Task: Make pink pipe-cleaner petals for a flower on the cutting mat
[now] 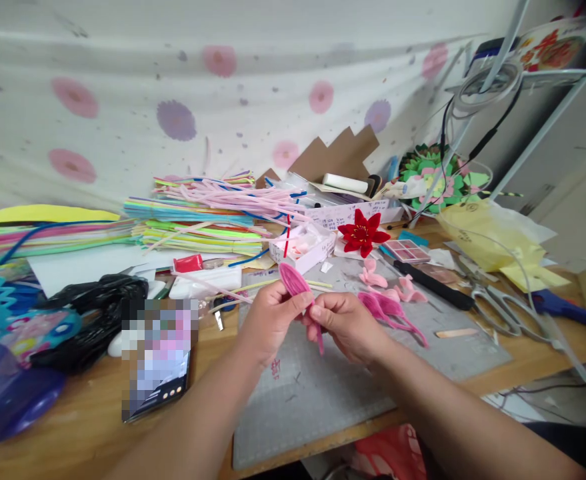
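Observation:
Between my hands is a magenta petal shaped from fuzzy pipe cleaner, its pointed tip up and its stem hanging below. My left hand pinches the petal's lower part between thumb and fingers. Close beside it, my right hand is closed around the stem just under the petal. Both hands hover over a grey cutting mat. To the right of my right hand lie more magenta petals with twisted stems. Behind those are small pale pink petal pieces.
Bundles of coloured pipe cleaners fill the back left. A red flower stands by a small white box. Scissors and a black-handled tool lie at right. A phone and black plastic bag are at left.

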The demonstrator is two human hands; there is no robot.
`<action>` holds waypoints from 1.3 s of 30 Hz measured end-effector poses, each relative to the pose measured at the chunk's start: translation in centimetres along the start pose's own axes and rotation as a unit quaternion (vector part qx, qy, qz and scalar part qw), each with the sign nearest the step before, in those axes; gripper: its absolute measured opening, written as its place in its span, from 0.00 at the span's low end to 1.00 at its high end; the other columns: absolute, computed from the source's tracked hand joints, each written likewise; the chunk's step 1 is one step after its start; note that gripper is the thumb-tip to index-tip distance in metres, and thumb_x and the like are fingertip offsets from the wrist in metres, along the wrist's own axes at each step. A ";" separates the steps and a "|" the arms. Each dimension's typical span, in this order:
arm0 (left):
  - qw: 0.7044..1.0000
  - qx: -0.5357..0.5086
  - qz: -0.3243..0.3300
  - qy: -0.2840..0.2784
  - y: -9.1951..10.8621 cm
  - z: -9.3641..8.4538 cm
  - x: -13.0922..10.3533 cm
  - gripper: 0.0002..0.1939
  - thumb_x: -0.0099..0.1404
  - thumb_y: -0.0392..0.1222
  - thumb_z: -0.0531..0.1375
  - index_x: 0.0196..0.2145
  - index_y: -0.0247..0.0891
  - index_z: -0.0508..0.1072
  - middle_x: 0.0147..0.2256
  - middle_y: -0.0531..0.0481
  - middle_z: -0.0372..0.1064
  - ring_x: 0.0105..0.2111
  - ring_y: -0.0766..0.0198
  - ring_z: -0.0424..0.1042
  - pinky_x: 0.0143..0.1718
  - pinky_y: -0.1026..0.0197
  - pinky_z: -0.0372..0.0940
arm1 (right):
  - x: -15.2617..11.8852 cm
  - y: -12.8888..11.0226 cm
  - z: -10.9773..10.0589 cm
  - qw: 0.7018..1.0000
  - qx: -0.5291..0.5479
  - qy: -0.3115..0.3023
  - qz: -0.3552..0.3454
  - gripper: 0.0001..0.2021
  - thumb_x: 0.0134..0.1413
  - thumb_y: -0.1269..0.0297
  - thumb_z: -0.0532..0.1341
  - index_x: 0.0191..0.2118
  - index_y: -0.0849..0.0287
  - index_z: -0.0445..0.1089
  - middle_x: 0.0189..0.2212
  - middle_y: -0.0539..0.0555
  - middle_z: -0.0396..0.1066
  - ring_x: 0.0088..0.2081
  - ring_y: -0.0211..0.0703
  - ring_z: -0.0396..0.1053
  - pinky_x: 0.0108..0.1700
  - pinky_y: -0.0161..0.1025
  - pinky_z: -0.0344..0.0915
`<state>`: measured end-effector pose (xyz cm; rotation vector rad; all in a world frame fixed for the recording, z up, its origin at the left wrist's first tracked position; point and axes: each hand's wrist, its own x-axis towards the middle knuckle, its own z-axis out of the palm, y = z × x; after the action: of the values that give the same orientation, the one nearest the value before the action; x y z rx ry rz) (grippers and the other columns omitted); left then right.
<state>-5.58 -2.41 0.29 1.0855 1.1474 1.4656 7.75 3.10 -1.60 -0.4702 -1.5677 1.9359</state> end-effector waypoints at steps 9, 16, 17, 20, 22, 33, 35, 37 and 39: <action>0.974 0.226 0.006 -0.024 0.7 -1.1 0.4 0.10 0.58 0.45 0.60 0.26 0.34 0.72 0.25 0.54 0.66 0.27 0.66 0.63 0.29 0.64 0.56 | 1.1 -2.6 -1.2 0.951 -0.260 0.101 -0.136 0.09 0.48 0.60 0.62 0.28 0.61 0.69 0.25 0.51 0.69 0.29 0.38 0.64 0.32 0.36 0.60; 0.974 0.222 -0.004 -0.037 0.9 -0.8 0.4 0.09 0.59 0.44 0.58 0.26 0.35 0.71 0.24 0.54 0.66 0.25 0.66 0.64 0.28 0.65 0.58 | 2.1 -1.8 -0.8 0.980 -0.145 0.112 -0.084 0.05 0.45 0.67 0.60 0.25 0.61 0.65 0.20 0.47 0.63 0.23 0.33 0.61 0.27 0.34 0.59; 0.977 0.209 0.003 -0.032 0.9 -0.7 0.3 0.09 0.60 0.43 0.57 0.26 0.36 0.70 0.24 0.54 0.66 0.25 0.67 0.64 0.28 0.65 0.59 | 2.1 -1.6 -1.0 0.983 -0.124 0.107 -0.080 0.05 0.45 0.67 0.60 0.24 0.61 0.64 0.20 0.47 0.63 0.23 0.33 0.61 0.27 0.34 0.59; 0.972 0.232 0.033 0.007 0.8 -0.5 0.2 0.08 0.61 0.42 0.56 0.27 0.36 0.70 0.23 0.54 0.65 0.25 0.67 0.63 0.27 0.65 0.58 | 2.1 -1.4 -1.3 0.989 -0.098 0.090 -0.063 0.05 0.46 0.67 0.59 0.24 0.61 0.63 0.18 0.46 0.63 0.21 0.32 0.61 0.25 0.33 0.59; 0.963 0.264 0.044 0.032 0.7 -0.4 0.2 0.08 0.61 0.41 0.56 0.27 0.36 0.70 0.23 0.54 0.65 0.24 0.67 0.62 0.27 0.66 0.57 | 2.1 -1.4 -1.4 0.989 -0.104 0.085 -0.055 0.05 0.46 0.68 0.59 0.24 0.61 0.63 0.18 0.46 0.63 0.20 0.32 0.61 0.24 0.33 0.58; 0.957 0.279 0.059 0.058 0.5 -0.5 0.1 0.08 0.60 0.41 0.57 0.25 0.37 0.70 0.22 0.55 0.64 0.24 0.68 0.62 0.26 0.66 0.56 | 2.2 -1.5 -1.2 0.983 -0.143 0.095 -0.065 0.06 0.47 0.66 0.59 0.24 0.62 0.65 0.20 0.48 0.64 0.23 0.33 0.62 0.26 0.33 0.60; 0.954 0.286 0.061 0.066 0.5 -0.6 0.1 0.09 0.60 0.41 0.57 0.24 0.37 0.69 0.21 0.56 0.63 0.23 0.68 0.61 0.26 0.66 0.56 | 2.1 -1.6 -1.2 0.980 -0.155 0.102 -0.068 0.05 0.46 0.67 0.59 0.24 0.62 0.66 0.20 0.48 0.65 0.23 0.34 0.62 0.26 0.33 0.60; 0.952 0.296 0.056 0.059 0.5 -0.7 0.1 0.09 0.61 0.41 0.56 0.24 0.37 0.69 0.21 0.55 0.63 0.24 0.68 0.61 0.27 0.66 0.56 | 2.1 -1.6 -1.2 0.985 -0.134 0.087 -0.064 0.05 0.47 0.66 0.60 0.25 0.62 0.66 0.20 0.48 0.64 0.23 0.34 0.62 0.26 0.34 0.60; 0.949 0.306 0.051 0.049 0.6 -0.8 0.2 0.10 0.61 0.42 0.56 0.25 0.37 0.70 0.22 0.55 0.64 0.25 0.67 0.61 0.28 0.66 0.56 | 2.2 -1.5 -1.1 0.992 -0.094 0.065 -0.059 0.06 0.47 0.65 0.60 0.25 0.62 0.66 0.20 0.48 0.64 0.23 0.33 0.62 0.26 0.34 0.60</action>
<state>-6.46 -2.43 0.72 1.5195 1.7041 1.2747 7.13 5.56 -0.20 -0.5580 -1.6627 1.6443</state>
